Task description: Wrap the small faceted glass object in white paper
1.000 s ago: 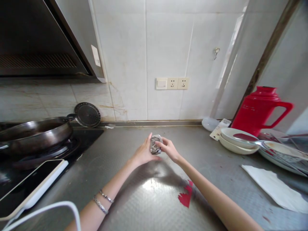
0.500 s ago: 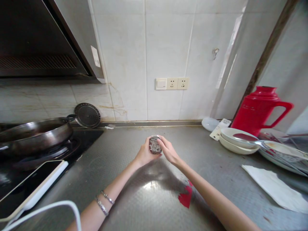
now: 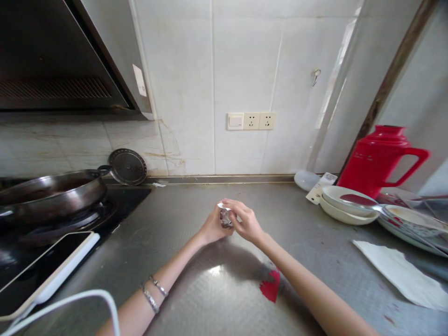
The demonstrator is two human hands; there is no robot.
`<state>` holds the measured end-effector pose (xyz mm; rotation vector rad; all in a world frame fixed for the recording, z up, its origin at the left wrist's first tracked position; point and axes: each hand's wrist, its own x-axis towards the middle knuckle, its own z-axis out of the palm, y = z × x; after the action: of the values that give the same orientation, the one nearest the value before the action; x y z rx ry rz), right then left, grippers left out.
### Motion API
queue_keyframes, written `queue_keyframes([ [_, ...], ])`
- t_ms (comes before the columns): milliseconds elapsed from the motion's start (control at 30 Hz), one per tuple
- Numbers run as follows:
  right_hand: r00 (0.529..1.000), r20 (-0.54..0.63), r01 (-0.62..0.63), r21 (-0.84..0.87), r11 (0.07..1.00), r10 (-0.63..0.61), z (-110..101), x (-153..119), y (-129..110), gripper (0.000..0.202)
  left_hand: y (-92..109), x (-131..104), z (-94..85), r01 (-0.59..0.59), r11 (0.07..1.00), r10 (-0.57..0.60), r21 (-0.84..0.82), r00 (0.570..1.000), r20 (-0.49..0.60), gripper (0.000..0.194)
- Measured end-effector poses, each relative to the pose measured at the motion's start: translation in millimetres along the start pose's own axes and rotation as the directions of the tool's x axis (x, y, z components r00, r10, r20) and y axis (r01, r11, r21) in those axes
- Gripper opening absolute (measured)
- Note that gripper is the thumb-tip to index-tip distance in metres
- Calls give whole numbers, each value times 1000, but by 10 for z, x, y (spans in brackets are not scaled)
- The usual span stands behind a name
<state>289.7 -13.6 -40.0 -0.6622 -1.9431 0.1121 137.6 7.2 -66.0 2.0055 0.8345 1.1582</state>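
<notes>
My left hand [image 3: 212, 227] is wrapped round the side of a small round container [image 3: 226, 218] with a shiny, crinkled silvery top, above the middle of the counter. My right hand [image 3: 248, 221] reaches over it from the other side, its fingers bent across the top and its thumb against the near edge. A pale, bright edge shows at the far rim between the hands. The container's lower part and the right fingertips are hidden.
The steel counter [image 3: 196, 289] bears a torn red patch [image 3: 270, 285]. To the left are a pan [image 3: 52, 193] on the stove and a phone [image 3: 45, 270] with a white cable [image 3: 87, 294]. Stacked bowls [image 3: 346, 212], a red thermos [image 3: 376, 161] and a white paper sheet [image 3: 399, 273] lie right.
The right fingers have moved from the container's near right side to across its top, covering more of it. The silvery top looks tilted and shinier, with a pale edge showing.
</notes>
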Motion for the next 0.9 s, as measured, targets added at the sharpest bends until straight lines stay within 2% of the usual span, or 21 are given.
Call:
queue_keyframes([
  [133, 981, -44, -184, 77, 980, 188, 4, 23, 14, 30, 16, -9, 1, 34, 999, -34, -4, 999, -10, 67],
  [267, 966, -68, -240, 108, 965, 248, -27, 27, 43, 33, 13, 1, -10, 20, 999, -22, -32, 998, -52, 79],
  [400, 976, -112, -176, 88, 981, 185, -46, 20, 37, 31, -14, 21, -36, 12, 999, -15, -32, 997, -75, 78],
  [533, 999, -26, -32, 69, 997, 34, -43, 27, -14, 32, -31, 33, -48, -31, 999, 29, -35, 998, -64, 75],
  [600, 1000, -13, -21, 65, 998, 22, -32, 38, -33, 32, -25, 30, -45, -40, 998, 38, -41, 998, -50, 75],
  [700, 990, -65, -120, 67, 990, 125, -14, 59, -21, 30, -4, 17, -39, -14, 999, 13, -35, 1000, -29, 74],
  [833, 933, -107, -338, 77, 938, 345, -11, 74, 51, 32, 6, 1, -42, 25, 997, -26, -69, 999, -26, 79],
  [900, 915, -117, -382, 59, 922, 386, -17, 67, 76, 34, -3, 0, -48, 37, 995, -39, -91, 999, -28, 79],
])
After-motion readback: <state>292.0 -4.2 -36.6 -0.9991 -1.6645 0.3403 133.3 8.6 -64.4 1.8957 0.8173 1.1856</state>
